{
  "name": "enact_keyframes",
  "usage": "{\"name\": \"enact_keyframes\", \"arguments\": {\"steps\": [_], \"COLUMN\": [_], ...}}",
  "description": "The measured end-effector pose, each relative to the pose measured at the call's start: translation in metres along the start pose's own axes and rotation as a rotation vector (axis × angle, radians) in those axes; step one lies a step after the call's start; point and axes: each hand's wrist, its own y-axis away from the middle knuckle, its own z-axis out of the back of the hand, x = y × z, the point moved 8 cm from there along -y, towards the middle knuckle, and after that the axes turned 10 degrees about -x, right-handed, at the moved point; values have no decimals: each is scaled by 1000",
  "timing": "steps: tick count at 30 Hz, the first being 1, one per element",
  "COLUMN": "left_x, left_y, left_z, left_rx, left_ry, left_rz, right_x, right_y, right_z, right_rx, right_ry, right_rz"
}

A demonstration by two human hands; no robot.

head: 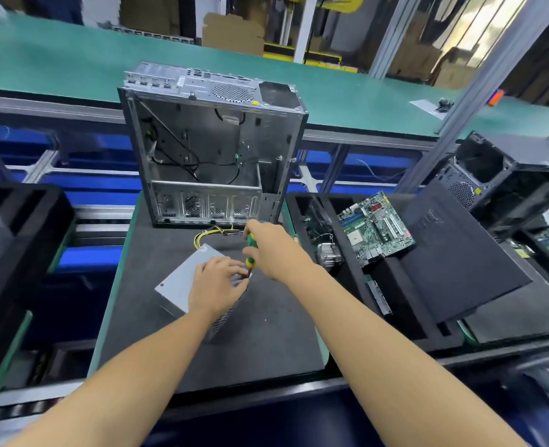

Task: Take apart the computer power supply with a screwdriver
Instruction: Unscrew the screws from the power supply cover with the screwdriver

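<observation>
A workshop bench line fills the view, with a long green belt (pixel 73 59) running across the back and cardboard boxes stacked behind it. In front of it lies a dark foam mat (pixel 266 333), and at the mat's far end an emptied computer case (pixel 202 133) stands upright with its open side facing the person. The power supply (pixel 179 279), a grey metal box, lies in the middle of the mat, turned at an angle, and its yellow and black cables (pixel 208 235) loop out of its far end towards the foot of the case. The person's left hand (pixel 216 285) rests palm down on the supply's top, fingers bent towards the tool's shaft (whether they pinch it or only touch it cannot be told). The right hand (pixel 273 250) is wrapped around the green and yellow handle of a screwdriver (pixel 251 243), held nearly upright with its tip down at the supply's right corner. To the right, a black tray (pixel 395 317) holds a motherboard (pixel 376 227), a heat sink (pixel 329 256) and a black side panel (pixel 460 262).
</observation>
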Motion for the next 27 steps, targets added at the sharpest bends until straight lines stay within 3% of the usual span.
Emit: {"name": "enact_keyframes", "arguments": {"steps": [11, 23, 27], "left_x": [3, -3, -4], "left_y": [-2, -1, -1], "left_z": [-3, -1, -9], "left_rx": [-8, 41, 102], "left_ry": [-10, 19, -12], "left_rz": [5, 28, 16], "right_x": [-1, -10, -5], "right_y": [-10, -23, -24], "right_z": [-3, 4, -2], "right_rx": [3, -11, 86], "right_ry": [46, 363, 224], "right_rz": [79, -57, -19]}}
